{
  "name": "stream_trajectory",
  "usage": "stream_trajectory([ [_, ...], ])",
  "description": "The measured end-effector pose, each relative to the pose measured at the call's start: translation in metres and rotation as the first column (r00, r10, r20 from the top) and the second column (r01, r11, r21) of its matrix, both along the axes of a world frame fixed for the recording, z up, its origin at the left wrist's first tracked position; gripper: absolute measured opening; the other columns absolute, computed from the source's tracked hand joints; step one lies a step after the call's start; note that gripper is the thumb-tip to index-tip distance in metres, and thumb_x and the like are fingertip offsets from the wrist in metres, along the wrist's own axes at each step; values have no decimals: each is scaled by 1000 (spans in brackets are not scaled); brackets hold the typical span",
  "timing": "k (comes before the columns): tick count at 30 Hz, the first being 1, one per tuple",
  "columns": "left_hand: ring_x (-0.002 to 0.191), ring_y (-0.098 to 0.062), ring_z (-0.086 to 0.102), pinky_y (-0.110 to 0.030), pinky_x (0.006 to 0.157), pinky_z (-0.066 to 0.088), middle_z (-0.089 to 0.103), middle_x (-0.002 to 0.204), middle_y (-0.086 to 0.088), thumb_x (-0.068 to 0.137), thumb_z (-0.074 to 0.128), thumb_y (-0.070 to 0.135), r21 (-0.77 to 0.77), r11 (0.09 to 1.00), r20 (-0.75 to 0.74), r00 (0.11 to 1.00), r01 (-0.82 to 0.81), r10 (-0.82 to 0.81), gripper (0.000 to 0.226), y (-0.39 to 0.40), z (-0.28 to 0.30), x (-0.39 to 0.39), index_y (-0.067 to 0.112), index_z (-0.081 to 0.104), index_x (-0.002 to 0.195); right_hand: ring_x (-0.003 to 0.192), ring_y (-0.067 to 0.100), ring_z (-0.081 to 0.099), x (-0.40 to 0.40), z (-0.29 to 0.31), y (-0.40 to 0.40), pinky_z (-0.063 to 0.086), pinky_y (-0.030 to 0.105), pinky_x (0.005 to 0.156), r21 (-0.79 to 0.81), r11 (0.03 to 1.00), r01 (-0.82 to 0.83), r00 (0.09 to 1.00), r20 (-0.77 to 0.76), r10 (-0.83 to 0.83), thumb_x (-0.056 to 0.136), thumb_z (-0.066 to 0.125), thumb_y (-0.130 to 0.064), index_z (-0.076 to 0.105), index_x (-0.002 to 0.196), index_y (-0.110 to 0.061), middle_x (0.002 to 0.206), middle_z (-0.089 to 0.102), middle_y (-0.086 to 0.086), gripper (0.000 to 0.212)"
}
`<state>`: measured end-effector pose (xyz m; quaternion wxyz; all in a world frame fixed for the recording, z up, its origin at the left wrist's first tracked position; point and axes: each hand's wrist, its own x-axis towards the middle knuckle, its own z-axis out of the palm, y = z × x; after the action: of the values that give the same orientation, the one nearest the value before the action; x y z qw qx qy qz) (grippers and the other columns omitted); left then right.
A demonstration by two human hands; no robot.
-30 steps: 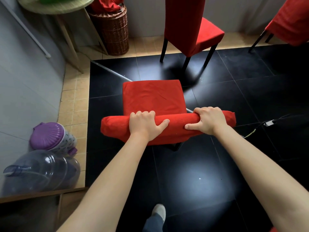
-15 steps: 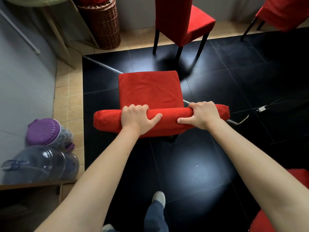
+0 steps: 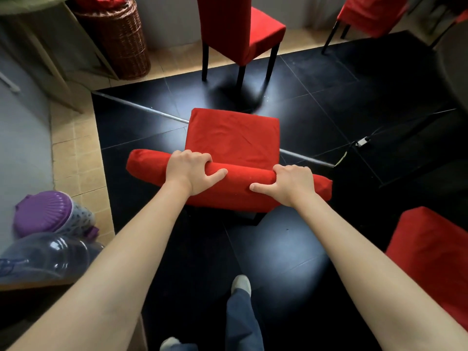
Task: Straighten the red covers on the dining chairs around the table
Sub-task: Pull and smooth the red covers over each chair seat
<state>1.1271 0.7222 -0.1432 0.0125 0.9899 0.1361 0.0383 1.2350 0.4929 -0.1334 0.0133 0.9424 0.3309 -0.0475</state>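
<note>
gripping the padded, rounded chair top (image 3: 243, 178) in soft red cloth: left hand (image 3: 191, 171), right hand (image 3: 291, 183).

1. We see the nearest chair (image 3: 234, 140) from above and behind, wrapped in a red cover (image 3: 238, 188); its padded top edge runs left to right in mid-scene, and the seat beyond shows faint creases.
2. A second covered chair (image 3: 238, 26) stands farther off, its tall back toward us, on dark legs.
3. A third red chair (image 3: 372, 13) sits at the far right, cut off by the edge.
4. A fourth red seat (image 3: 430, 254) lies near right, partly visible.
</note>
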Motion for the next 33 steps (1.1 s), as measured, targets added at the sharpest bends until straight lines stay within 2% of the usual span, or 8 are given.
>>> stream_trajectory([
  [8,90,-28,62,-36,82,37,71,93,-6,69,18,77,-16,994,0,994,107,-107,79,9,4,-23,24,68,98,83,27,60,-57,3,-1,31,38,71,10,989,149,988,-46,-149,46,12,-99,37,65,-24,72,55,-2,82],
  [11,93,-28,62,-35,83,37,71,96,-5,65,11,78,-6,986,-7,986,167,-167,86,15,6,-25,24,68,100,84,27,61,-76,1,1,31,38,71,18,979,201,979,-18,-201,45,9,-99,45,72,-22,77,61,0,90],
  [16,93,-30,62,-37,84,39,71,96,-8,81,36,74,-8,967,-40,966,255,-255,65,26,5,-18,22,67,103,82,27,61,-93,-1,7,30,38,70,27,958,284,959,2,-284,47,8,-100,48,76,-21,73,59,-1,93],
  [19,92,-31,63,-37,83,38,71,95,-10,83,42,72,-3,955,-22,955,295,-295,61,26,5,-12,20,67,104,79,26,60,-96,0,5,30,37,69,29,944,328,945,-2,-328,49,9,-100,48,75,-21,62,44,-6,92],
  [21,93,-30,63,-36,83,37,71,97,-7,83,42,72,13,952,-30,952,306,-305,60,25,4,-7,21,67,104,79,26,60,-94,-1,3,31,38,70,35,940,340,940,10,-341,50,8,-100,49,76,-22,66,51,-4,92],
  [26,93,-26,63,-36,84,37,71,99,-2,69,13,79,38,953,-70,952,300,-297,83,27,5,-3,22,65,102,86,27,61,-89,-3,3,35,40,75,34,943,331,943,28,-332,52,10,-100,59,89,-23,84,66,0,98],
  [30,93,-26,62,-37,85,36,70,101,-2,81,32,76,41,957,-82,956,286,-282,66,22,6,2,23,65,103,86,27,62,-80,-2,-2,34,38,72,28,949,314,948,44,-315,52,11,-98,60,92,-23,85,67,1,98],
  [33,96,-25,62,-37,86,37,70,102,-1,77,28,77,27,964,-80,962,265,-262,68,8,4,14,26,65,104,84,26,63,-64,-1,-15,35,36,71,19,951,308,950,53,-308,51,11,-98,58,88,-25,83,66,0,95],
])
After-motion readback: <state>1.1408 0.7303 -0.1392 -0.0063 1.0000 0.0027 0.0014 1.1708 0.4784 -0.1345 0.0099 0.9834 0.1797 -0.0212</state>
